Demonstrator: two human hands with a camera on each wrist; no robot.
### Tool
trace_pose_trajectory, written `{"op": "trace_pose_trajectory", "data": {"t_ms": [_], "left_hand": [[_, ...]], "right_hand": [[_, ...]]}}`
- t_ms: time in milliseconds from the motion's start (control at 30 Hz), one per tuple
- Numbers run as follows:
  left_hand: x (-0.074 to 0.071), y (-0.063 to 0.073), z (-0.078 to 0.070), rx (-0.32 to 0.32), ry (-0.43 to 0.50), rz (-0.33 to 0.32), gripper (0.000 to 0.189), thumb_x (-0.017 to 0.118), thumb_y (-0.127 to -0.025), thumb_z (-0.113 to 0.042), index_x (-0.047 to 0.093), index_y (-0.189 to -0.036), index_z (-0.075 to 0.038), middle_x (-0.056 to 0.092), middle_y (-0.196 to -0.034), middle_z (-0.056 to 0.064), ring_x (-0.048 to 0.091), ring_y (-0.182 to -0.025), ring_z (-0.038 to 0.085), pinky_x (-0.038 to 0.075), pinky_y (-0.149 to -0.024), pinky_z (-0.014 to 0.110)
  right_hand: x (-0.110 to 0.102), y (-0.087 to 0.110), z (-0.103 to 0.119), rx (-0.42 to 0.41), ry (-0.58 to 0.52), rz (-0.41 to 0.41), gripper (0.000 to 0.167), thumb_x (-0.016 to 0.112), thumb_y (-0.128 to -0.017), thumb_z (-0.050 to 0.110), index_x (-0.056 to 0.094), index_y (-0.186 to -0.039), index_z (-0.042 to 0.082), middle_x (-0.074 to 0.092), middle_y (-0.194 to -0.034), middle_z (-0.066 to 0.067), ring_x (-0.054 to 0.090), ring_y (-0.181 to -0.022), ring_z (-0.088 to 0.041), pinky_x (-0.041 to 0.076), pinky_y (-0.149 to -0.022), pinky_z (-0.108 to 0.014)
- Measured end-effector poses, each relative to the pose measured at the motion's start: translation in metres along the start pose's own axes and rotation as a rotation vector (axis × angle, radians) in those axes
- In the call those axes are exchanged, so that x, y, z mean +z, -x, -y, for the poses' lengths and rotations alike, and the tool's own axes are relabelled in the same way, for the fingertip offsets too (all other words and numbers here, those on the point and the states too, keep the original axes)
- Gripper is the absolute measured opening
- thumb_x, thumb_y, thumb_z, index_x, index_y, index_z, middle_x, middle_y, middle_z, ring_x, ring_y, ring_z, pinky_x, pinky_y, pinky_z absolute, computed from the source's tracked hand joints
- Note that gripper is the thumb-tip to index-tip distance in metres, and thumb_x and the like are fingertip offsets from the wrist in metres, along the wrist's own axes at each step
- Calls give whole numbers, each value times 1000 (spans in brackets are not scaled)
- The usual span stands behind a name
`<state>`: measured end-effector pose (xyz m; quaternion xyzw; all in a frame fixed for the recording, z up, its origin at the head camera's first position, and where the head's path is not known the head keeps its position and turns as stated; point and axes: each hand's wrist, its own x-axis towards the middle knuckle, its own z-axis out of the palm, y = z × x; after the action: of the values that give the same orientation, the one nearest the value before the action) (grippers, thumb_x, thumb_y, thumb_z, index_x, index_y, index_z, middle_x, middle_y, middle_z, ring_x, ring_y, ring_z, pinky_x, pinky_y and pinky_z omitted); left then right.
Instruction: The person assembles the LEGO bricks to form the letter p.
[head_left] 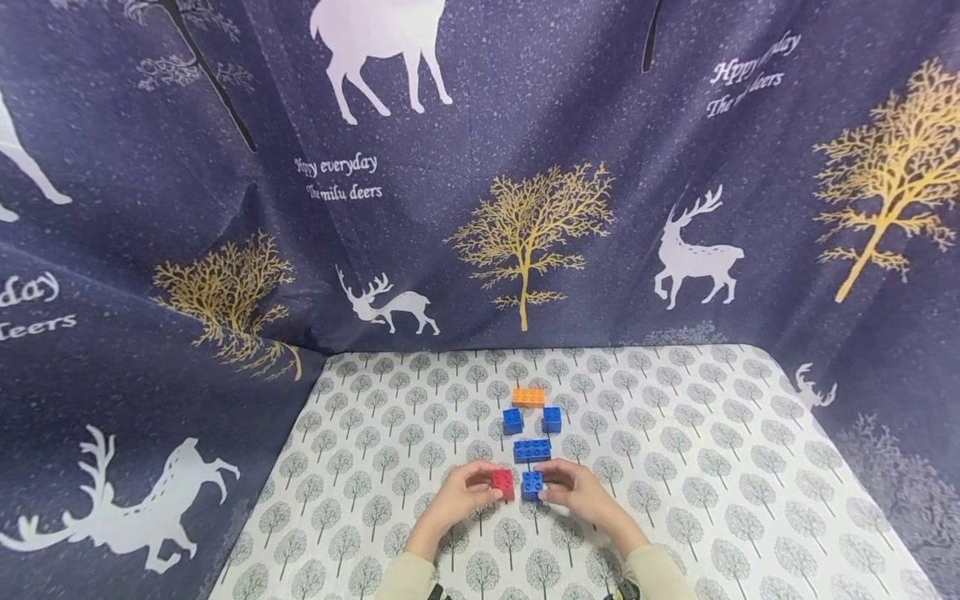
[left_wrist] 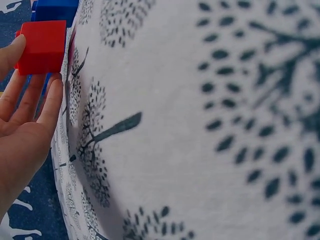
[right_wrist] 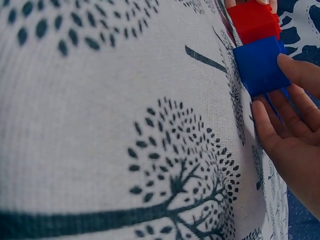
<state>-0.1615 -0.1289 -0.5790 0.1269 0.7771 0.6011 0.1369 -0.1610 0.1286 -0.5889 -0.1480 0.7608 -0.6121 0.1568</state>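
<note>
My left hand (head_left: pixel 467 493) pinches a red toy brick (head_left: pixel 502 484) between thumb and fingers. In the left wrist view the thumb lies on one side of that red brick (left_wrist: pixel 44 48), fingertips on the other. A square blue brick (head_left: pixel 532 485) is pinched by my right hand (head_left: pixel 576 492), a small gap to the right of the red one. The right wrist view shows thumb and fingers on either side of the blue brick (right_wrist: pixel 262 66). Just beyond both hands lies a longer blue brick (head_left: pixel 532 451), studs up.
Farther back sit two small blue bricks, a left one (head_left: pixel 512 422) and a right one (head_left: pixel 552 419). Behind them lies a long orange brick (head_left: pixel 528 397). A tree-print cloth (head_left: pixel 360 500) covers the table, and a dark deer-print curtain (head_left: pixel 480 150) hangs along its back and sides.
</note>
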Motion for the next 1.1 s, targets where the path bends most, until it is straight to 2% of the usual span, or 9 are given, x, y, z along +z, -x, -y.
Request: {"op": "trace_pose_trajectory", "data": {"t_ms": [133, 400, 600, 700, 867, 1100], "left_hand": [[0, -1, -2, 3, 4, -6, 38, 71, -84, -8, 62, -121, -5, 66, -112, 12, 62, -105, 29, 52, -96, 42], [1, -6, -8, 46, 29, -19, 39, 70, -86, -12, 61, -123, -6, 65, -116, 13, 61, -107, 32, 56, -88, 32], [5, -8, -17, 48, 21, -22, 42, 71, -86, -18, 60, -125, -7, 65, -117, 9, 61, -108, 29, 53, -94, 40], [9, -9, -20, 61, 57, -12, 42, 71, -86, -15, 59, -125, -3, 64, -117, 12, 60, -109, 30, 53, -95, 37], [16, -10, -22, 68, 57, -7, 38, 71, -86, -14, 60, -122, -7, 65, -116, 9, 61, -107, 26, 52, -96, 31], [23, -12, -22, 71, 31, 14, 37, 71, -86, -16, 61, -121, -10, 65, -115, 7, 63, -106, 24, 51, -99, 39]], "right_hand": [[0, 0, 2, 15, -16, 3, 47, 70, -85, 13, 55, -128, 0, 61, -124, -18, 58, -114, -33, 52, -96, -29], [0, 0, 2, 13, -18, 1, 47, 70, -85, 13, 55, -128, 0, 61, -122, -18, 60, -111, -31, 53, -94, -28], [1, 1, 5, 5, -39, -2, 48, 71, -85, 11, 55, -127, -2, 61, -122, -21, 60, -110, -33, 54, -92, -28], [1, 1, 5, 17, -57, -1, 48, 71, -84, 11, 54, -128, -1, 61, -123, -20, 61, -109, -32, 55, -90, -25], [1, 0, 4, 16, -56, 6, 48, 72, -84, 12, 55, -128, -1, 61, -123, -20, 61, -108, -31, 54, -91, -25], [1, 1, 2, 13, -67, 3, 49, 72, -84, 11, 54, -128, 0, 61, -123, -19, 62, -108, -30, 54, -91, -27]]}}
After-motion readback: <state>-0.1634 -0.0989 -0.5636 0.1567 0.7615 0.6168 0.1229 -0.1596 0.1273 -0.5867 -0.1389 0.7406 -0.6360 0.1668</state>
